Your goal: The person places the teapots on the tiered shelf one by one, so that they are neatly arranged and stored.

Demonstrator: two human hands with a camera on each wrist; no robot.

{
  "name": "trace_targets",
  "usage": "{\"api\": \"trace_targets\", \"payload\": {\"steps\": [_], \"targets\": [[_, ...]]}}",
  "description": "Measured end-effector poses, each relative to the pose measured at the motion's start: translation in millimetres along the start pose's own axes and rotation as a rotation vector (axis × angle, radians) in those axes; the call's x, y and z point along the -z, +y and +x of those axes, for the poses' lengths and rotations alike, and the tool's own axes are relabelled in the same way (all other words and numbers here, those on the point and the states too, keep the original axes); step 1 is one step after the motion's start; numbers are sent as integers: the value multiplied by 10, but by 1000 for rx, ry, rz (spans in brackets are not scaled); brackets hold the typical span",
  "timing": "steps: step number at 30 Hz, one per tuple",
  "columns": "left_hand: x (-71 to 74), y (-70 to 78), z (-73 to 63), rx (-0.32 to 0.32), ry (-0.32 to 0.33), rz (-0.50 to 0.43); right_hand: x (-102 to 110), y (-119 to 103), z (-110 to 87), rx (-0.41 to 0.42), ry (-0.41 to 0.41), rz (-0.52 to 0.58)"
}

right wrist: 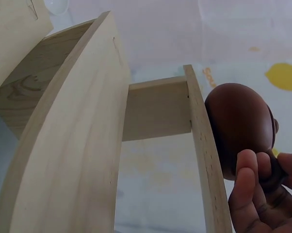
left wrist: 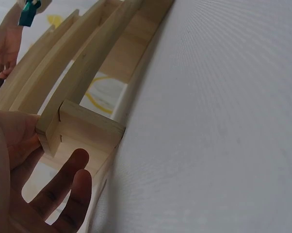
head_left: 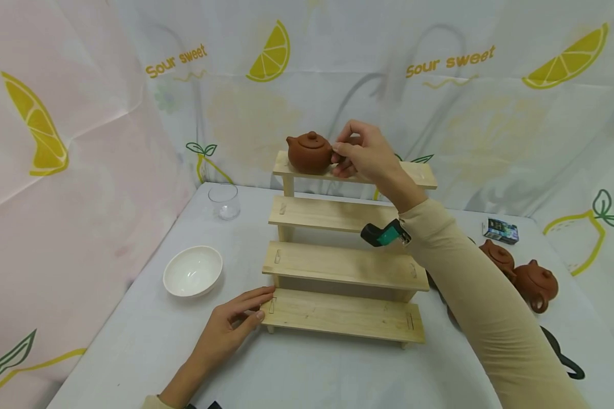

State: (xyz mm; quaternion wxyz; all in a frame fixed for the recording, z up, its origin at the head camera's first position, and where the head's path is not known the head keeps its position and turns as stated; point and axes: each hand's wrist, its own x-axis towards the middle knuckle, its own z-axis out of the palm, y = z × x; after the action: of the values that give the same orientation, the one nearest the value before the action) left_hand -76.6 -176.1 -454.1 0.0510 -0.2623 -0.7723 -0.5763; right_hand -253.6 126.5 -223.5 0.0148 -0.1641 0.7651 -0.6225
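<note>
Right hand (head_left: 364, 150) pinches teapot (head_left: 308, 157), left hand (head_left: 229, 328) grips wooden stand (head_left: 337, 265); an uneven release could tip the teapot.

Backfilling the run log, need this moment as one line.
right hand: pinches teapot by handle | teapot: on top shelf, left end | left hand: touches bottom shelf, left end

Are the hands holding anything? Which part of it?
The right hand holds the brown teapot by its handle. The left hand touches the lower left end of the wooden stand.
</note>
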Motion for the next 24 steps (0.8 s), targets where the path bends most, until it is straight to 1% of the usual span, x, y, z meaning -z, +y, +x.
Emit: {"api": "trace_targets", "payload": {"steps": [3, 7, 12, 18, 24], "targets": [[-2, -3, 10, -4, 2, 4, 5, -4, 13, 7, 4, -14], [-2, -23, 5, -5, 1, 11, -1, 12, 23, 8, 18, -3], [11, -53, -24, 20, -7, 26, -30, 41, 23, -3, 41, 14], [9, -58, -12, 32, -23, 25, -5, 52, 3, -8, 81, -47], [2, -22, -13, 26, -6, 20, 68, 60, -57, -47, 107, -81]]}}
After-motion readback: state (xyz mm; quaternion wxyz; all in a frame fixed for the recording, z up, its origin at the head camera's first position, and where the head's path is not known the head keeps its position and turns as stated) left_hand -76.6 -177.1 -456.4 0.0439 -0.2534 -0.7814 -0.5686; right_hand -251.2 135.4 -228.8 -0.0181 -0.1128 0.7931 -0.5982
